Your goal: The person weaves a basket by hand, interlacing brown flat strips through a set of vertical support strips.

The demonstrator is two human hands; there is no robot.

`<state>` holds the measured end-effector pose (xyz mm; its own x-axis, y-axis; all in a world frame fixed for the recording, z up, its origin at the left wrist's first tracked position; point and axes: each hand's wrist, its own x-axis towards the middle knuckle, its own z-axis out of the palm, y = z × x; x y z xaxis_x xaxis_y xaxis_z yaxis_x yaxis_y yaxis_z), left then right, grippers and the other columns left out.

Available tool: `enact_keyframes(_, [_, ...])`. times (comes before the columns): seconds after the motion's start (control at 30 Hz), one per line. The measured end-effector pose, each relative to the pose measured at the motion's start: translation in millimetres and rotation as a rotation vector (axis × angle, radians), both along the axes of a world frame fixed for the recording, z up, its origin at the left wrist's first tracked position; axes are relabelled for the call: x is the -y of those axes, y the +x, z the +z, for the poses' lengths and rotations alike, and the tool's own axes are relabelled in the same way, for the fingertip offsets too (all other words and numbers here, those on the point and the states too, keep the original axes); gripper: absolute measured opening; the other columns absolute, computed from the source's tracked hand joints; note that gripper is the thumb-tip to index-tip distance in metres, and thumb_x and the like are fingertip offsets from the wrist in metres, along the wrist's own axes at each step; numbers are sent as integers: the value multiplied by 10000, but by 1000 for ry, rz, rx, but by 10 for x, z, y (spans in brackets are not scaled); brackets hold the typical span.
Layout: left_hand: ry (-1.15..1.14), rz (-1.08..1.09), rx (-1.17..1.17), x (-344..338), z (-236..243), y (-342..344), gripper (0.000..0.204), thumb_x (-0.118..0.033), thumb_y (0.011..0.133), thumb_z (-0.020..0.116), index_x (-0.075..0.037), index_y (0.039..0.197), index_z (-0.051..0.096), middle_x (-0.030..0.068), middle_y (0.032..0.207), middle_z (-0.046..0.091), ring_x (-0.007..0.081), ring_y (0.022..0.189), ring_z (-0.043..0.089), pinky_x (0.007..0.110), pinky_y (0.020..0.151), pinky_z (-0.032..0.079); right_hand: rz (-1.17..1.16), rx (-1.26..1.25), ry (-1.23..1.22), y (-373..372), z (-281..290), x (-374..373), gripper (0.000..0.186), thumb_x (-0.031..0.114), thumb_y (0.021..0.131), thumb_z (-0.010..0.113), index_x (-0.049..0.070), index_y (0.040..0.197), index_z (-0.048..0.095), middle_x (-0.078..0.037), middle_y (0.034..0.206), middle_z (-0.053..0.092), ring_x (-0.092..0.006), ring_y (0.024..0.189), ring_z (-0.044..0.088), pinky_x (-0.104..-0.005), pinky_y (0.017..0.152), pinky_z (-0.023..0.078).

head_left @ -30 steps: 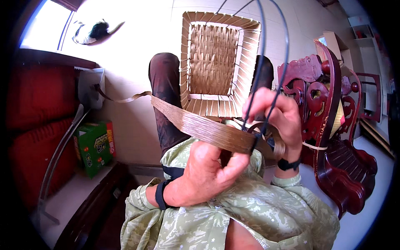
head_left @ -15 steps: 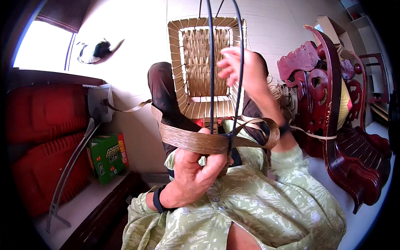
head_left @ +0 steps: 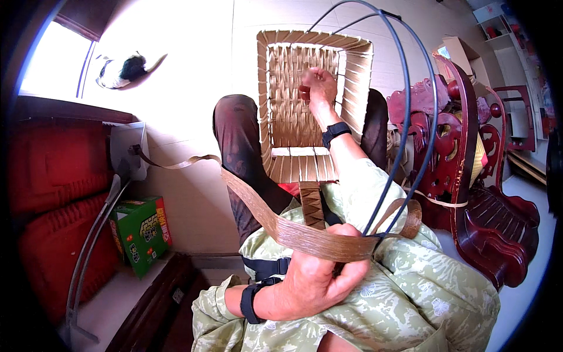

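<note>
My left hand (head_left: 322, 281) grips a flat brown fibre strip (head_left: 275, 226) at my lap, where black wire loops (head_left: 404, 117) meet it; the strip curls rightward and its narrower tail runs left to a metal stand. The rectangular woven basket (head_left: 264, 105) rests between my knees, with cord-wrapped sides and wires at its far rim. My right hand (head_left: 318, 88) is inside the basket over the woven middle, fingers bent and blurred at the tips, so whether they hold anything is unclear. A folded brown band (head_left: 311, 205) hangs from the basket's near side.
At left are red cushions (head_left: 58, 152), the metal stand (head_left: 126, 161) and a green carton (head_left: 138, 234). A carved dark-red wooden chair (head_left: 492, 229) stands at right, shelves (head_left: 492, 23) behind it. A black-and-white animal (head_left: 120, 71) lies on the pale floor, upper left.
My right hand has moved from beside the wires forward and left into the basket. My left hand, still gripping the strip, sits lower in view, and the wire loops now lean rightward.
</note>
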<state>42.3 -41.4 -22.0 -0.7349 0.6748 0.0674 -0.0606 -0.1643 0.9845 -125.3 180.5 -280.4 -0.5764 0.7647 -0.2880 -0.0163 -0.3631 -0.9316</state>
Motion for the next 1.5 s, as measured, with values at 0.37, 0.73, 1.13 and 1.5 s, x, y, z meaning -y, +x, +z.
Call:
enact_keyframes(0.37, [-23, -48, 0, 5, 31, -87, 100, 71, 751, 594, 20, 827, 553, 81, 739, 516, 199, 625, 524, 304, 526, 388, 128, 163, -13, -17, 199, -8, 163, 203, 904, 573, 63, 978, 535, -31, 708, 569, -132, 478, 556, -249, 406, 432])
enact_keyframes(0.73, [-30, 0, 32, -52, 22, -42, 131, 23, 733, 625, 6, 831, 540, 97, 717, 476, 264, 619, 504, 363, 530, 385, 42, 166, -125, -112, 186, -27, 135, 160, 828, 659, 85, 745, 583, -22, 615, 585, -132, 476, 567, -251, 395, 426])
enact_keyframes(1.13, [-49, -66, 115, -47, 51, -87, 124, 14, 739, 632, 7, 822, 540, 94, 758, 506, 257, 636, 516, 362, 532, 389, 58, 231, -115, -158, 101, -137, 136, 138, 753, 678, 78, 661, 597, -23, 582, 592, -123, 437, 544, -260, 366, 388])
enact_keyframes(1.5, [28, -64, 61, -51, -28, -65, 154, 6, 735, 642, 20, 865, 562, 104, 798, 535, 261, 658, 543, 361, 548, 418, 72, 148, 21, -159, 86, -127, 140, 129, 732, 677, 52, 650, 594, -26, 573, 591, -98, 419, 525, -231, 349, 352])
